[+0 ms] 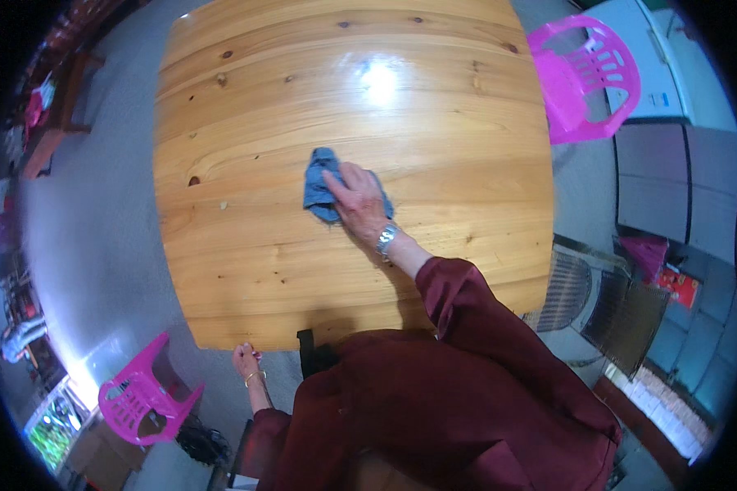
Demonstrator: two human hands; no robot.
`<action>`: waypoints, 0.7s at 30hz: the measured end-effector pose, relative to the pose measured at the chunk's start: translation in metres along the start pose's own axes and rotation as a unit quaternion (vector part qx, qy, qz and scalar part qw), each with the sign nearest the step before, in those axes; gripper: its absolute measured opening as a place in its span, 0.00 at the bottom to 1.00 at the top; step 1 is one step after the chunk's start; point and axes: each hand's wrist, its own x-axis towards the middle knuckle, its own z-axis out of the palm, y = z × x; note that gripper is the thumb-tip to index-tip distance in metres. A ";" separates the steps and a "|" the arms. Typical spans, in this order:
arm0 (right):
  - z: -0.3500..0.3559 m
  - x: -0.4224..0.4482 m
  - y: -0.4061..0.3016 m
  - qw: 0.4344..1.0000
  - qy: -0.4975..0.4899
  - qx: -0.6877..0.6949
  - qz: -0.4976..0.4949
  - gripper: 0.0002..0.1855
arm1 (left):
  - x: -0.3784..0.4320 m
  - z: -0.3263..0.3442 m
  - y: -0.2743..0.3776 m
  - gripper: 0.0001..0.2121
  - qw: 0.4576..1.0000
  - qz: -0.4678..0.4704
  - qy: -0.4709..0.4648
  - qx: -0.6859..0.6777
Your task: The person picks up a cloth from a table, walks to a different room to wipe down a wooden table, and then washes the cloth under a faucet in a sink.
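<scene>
A folded blue cloth (320, 184) lies on the pale wooden table (270, 129), near the middle of its top. My right hand (362, 205) presses down on the cloth with the fingers spread over it, and a metal-band watch circles that wrist. The cloth shows to both sides of the hand; its part under the palm is hidden. At the table's near edge, left of my body, is my left hand (246, 361), its fingers curled. Whether it grips the edge is unclear. A thin gold-coloured bracelet hangs on the left wrist.
One pink plastic chair (144, 396) stands at the near left, another pink chair (565, 83) at the far right. A woven-seat chair (617, 307) is close by the right edge. Beyond it are pale cabinets (651, 178). A small light speck (223, 205) lies on the tabletop.
</scene>
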 end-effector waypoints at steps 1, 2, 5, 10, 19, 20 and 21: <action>-0.001 0.006 0.001 1.000 0.008 -0.009 -0.020 0.27 | 0.002 0.002 0.003 0.13 1.000 0.005 -0.007 0.003; -0.004 0.009 0.002 1.000 -0.016 0.019 0.012 0.26 | 0.004 0.004 0.006 0.13 1.000 -0.005 -0.017 0.010; -0.014 0.009 0.038 0.972 0.116 0.174 0.105 0.22 | 0.007 0.003 0.013 0.13 0.999 -0.018 -0.027 0.027; -0.153 0.002 0.195 0.932 0.179 0.062 0.310 0.13 | -0.012 0.006 0.023 0.12 0.998 -0.020 0.006 0.062; -0.121 -0.054 0.172 0.938 0.094 -0.300 0.143 0.24 | -0.006 0.011 0.012 0.14 0.997 0.023 0.052 0.058; -0.104 -0.052 0.142 0.942 0.070 -0.294 0.149 0.25 | -0.009 0.014 0.016 0.13 0.996 0.032 0.059 0.066; -0.086 -0.055 0.118 0.951 0.095 -0.274 0.104 0.27 | -0.011 0.017 0.019 0.13 0.994 0.042 0.061 0.074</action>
